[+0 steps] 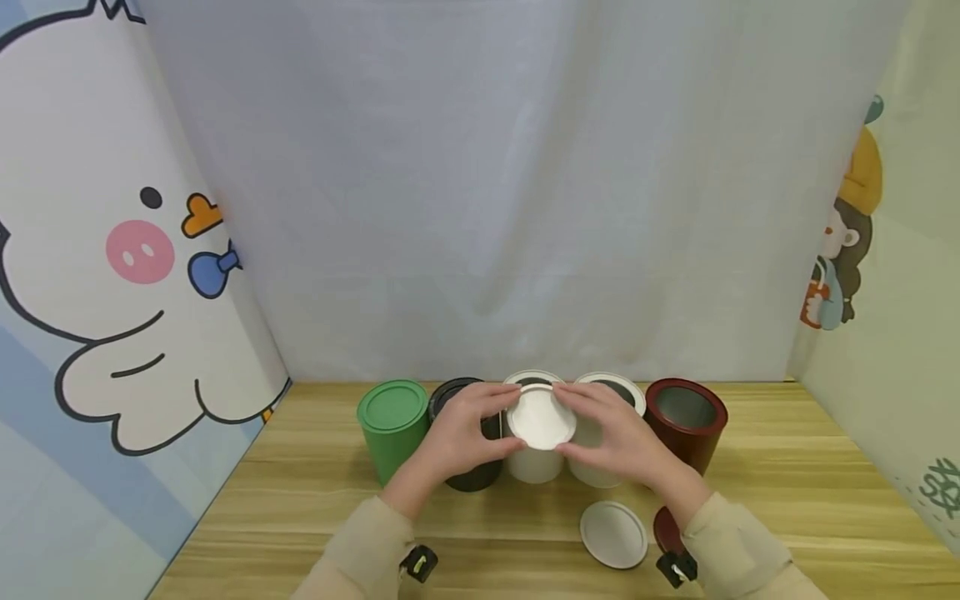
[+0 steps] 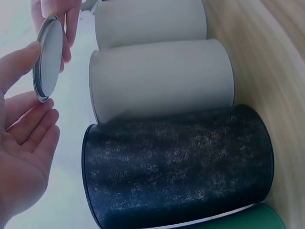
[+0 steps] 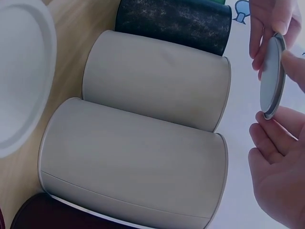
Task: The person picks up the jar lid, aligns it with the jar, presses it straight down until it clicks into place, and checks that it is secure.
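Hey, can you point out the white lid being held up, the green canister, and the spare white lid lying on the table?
held white lid [image 1: 541,417], head view, middle of its face.
green canister [image 1: 392,407], head view, centre of its closed top.
spare white lid [image 1: 613,534], head view, middle of its flat top.

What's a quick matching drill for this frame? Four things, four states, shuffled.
Things:
1. green can
2. dark red can
3. white lid in both hands
4. second white lid

States:
A. flat on the table, near the right sleeve
B. open, no lid on
C. held over the white cans
D. closed with its own lid

Pairs: 1-D, 2-B, 3-C, 4-A
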`<state>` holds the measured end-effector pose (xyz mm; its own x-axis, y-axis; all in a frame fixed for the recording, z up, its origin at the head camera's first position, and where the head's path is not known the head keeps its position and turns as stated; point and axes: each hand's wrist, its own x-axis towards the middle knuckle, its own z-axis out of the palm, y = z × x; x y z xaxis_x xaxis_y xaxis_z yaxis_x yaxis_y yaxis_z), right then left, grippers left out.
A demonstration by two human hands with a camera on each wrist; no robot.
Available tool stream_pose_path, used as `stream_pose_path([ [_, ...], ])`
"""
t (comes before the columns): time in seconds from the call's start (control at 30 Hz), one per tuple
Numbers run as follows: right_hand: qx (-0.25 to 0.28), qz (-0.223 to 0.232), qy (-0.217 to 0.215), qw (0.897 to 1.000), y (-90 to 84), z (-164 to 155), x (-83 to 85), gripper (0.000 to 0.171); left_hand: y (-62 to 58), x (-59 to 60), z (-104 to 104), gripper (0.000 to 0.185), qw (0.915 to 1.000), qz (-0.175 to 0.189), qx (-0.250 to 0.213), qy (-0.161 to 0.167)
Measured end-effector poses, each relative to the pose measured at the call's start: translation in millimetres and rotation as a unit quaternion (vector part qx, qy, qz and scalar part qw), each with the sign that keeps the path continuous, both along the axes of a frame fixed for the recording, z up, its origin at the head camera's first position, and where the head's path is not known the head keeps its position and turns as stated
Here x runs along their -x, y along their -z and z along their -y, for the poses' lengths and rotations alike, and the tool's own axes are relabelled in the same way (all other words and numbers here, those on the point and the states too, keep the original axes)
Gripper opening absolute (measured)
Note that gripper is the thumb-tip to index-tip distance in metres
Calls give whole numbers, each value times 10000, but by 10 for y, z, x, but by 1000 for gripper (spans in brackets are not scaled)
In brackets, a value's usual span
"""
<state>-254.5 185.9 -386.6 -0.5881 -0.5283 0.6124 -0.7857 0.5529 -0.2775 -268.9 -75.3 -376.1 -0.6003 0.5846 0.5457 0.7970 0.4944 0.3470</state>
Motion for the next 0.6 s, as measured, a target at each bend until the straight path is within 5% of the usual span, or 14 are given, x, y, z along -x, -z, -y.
stream_pose_path([
  [0.6, -102, 742, 411, 9963, -169, 32, 236, 60, -106, 324, -45, 62, 9972, 638, 28, -390],
])
